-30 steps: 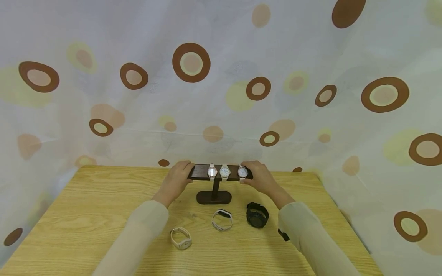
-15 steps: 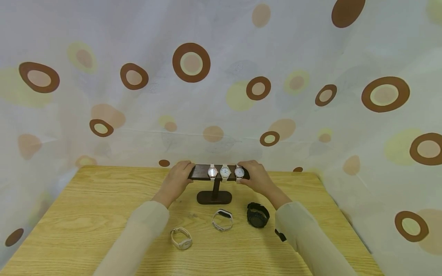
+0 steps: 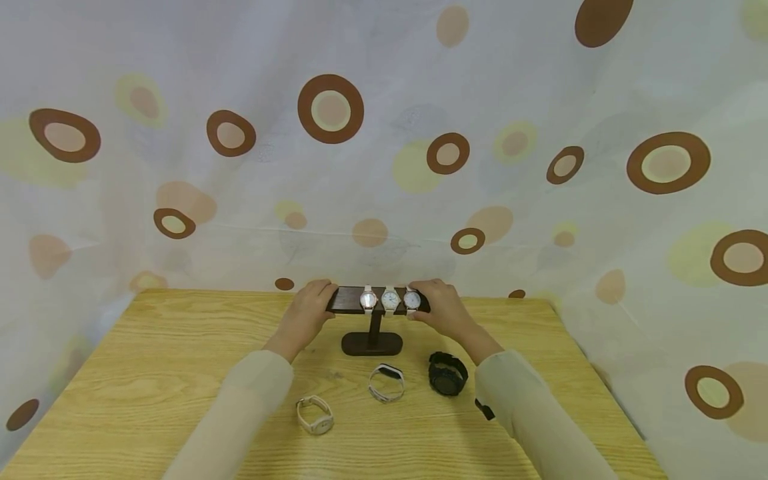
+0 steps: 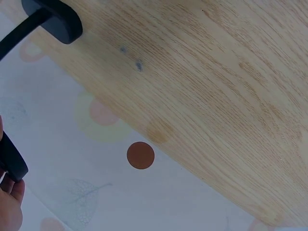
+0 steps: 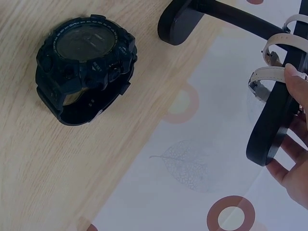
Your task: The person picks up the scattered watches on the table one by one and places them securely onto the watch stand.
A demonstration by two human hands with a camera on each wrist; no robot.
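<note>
The bar (image 3: 345, 300) of a dark stand (image 3: 372, 343) is gripped at its left end by the left hand (image 3: 309, 308); in the left wrist view, fingertips are seen curled round that end. The right hand (image 3: 445, 308) is closed round the bar near its other end, and the right watch (image 3: 412, 300) is pinched there: the thumb is laid on its strap, as shown in the right wrist view. The hands are kept apart, with the left watch (image 3: 369, 300) and the middle watch (image 3: 391, 300) borne on the bar between them. Some bare bar is left beside the left hand.

The stand is set upright near the table's far edge. Nearer the person, a cream watch (image 3: 323, 425), a white band (image 3: 392, 373) and a black watch (image 3: 447, 381) are left on the table (image 3: 180, 373), touched by neither hand.

The step in hand is judged to be the placing of the right watch along the bar, while the stand is steadied by the left hand. Even spacing beside the middle watch seems to be called for next, then a gentle lifting of the right thumb, so that the strap is not dragged out of line.
</note>
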